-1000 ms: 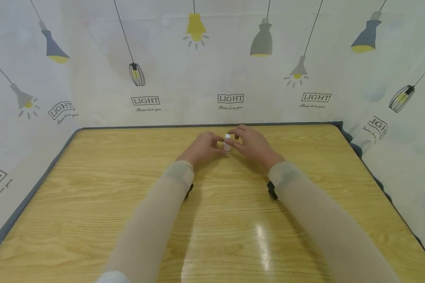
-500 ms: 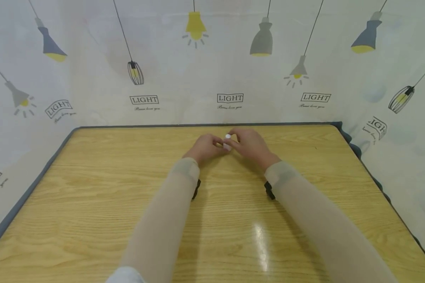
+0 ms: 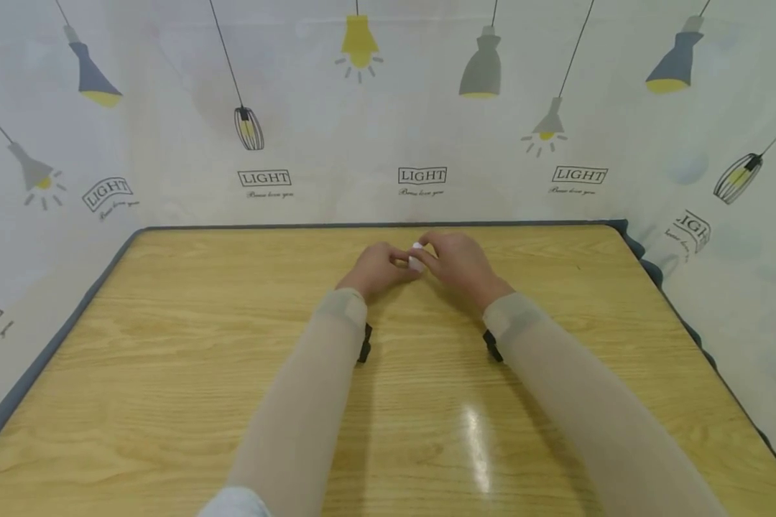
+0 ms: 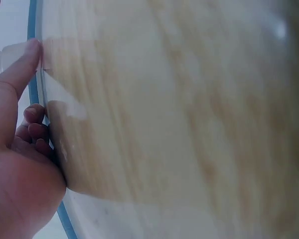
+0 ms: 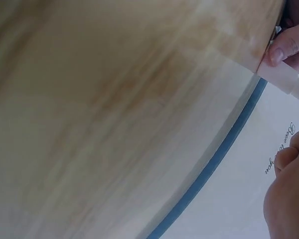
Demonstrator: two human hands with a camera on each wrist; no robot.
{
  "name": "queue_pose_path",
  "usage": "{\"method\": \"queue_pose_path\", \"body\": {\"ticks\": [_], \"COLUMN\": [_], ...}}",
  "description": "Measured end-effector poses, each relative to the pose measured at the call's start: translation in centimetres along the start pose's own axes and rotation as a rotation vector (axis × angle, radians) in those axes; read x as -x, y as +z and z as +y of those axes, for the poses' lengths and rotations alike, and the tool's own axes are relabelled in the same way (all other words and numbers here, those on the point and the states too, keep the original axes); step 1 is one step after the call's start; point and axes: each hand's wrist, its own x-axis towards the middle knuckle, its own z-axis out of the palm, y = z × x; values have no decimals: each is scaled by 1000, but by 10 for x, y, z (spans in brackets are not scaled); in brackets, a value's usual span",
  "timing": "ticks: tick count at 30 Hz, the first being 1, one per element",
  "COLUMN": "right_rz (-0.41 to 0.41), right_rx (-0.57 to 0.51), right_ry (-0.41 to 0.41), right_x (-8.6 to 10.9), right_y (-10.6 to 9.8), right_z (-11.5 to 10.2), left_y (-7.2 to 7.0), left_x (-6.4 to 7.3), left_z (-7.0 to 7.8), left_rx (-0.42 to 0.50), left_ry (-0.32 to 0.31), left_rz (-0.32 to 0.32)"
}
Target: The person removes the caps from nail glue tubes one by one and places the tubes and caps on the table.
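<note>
A small white bottle [image 3: 415, 265] stands near the far edge of the wooden table, between both hands. My left hand [image 3: 375, 271] grips its body low down from the left, the thumb lying along it in the left wrist view, where part of the bottle [image 4: 12, 54] shows. From the right, my right hand [image 3: 460, 264] pinches the white cap [image 3: 417, 245] between thumb and index finger. In the right wrist view the bottle [image 5: 281, 78] is seen between the two hands, its base at the table surface. Fingers hide much of the bottle and cap.
The wooden table [image 3: 233, 345] has a dark blue edge strip. Behind it hangs a pale curtain [image 3: 336, 194] printed with lamps and the word LIGHT, closing in the back and sides. Both forearms wear light sleeves with black wrist-worn devices.
The left hand and forearm have shifted slightly right, closer around the bottle. The right hand's index finger has come down onto the cap, and its wrist has moved a little left.
</note>
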Motion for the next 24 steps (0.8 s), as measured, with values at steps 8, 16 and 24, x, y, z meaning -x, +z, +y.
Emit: {"method": "queue_pose_path", "body": {"ticks": [8,16,24], "right_rz": [9,54,49], "right_rx": [-7,-108,-118], "right_ry": [-19,-58,-51], "right_x": [-2,-3,-3], "right_y": [1,3,5], "right_z": [0,-1,0], "left_y": [0,-3,-1], "left_x": [0,-2,-2], "left_z": [4,7,7], "left_rx": [-7,-41,-72], "left_ry": [-9,-14,1], "left_rz": [7,-32,-25]}}
